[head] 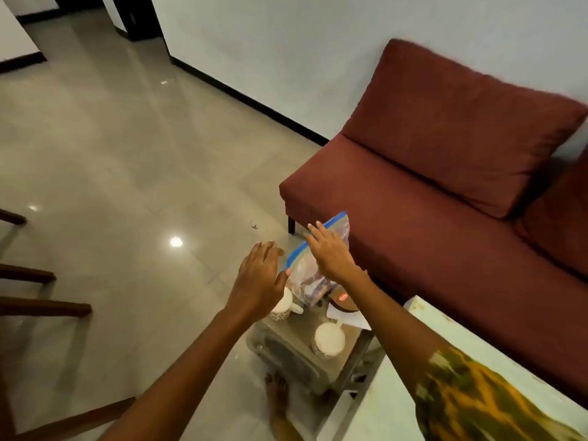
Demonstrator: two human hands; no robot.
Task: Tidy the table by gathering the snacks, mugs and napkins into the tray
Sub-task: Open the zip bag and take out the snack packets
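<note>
Standing upright, clear zip bag [313, 268] between open left hand [259, 278] and open right hand [331, 253], hiding worktop's [296, 332] far edge; two mugs [329, 340] nearer.

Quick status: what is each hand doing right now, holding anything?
Left hand: open, fingers spread, holding nothing, beside the zip bag.
Right hand: open and flat against the zip bag; a closed grip cannot be told.

Showing: two mugs [329, 340] [282, 305], one clear zip bag [313, 265], one brown snack packet [342, 301], one white napkin [348, 316], two hands [259, 278] [331, 253], one red sofa [445, 186].
</note>
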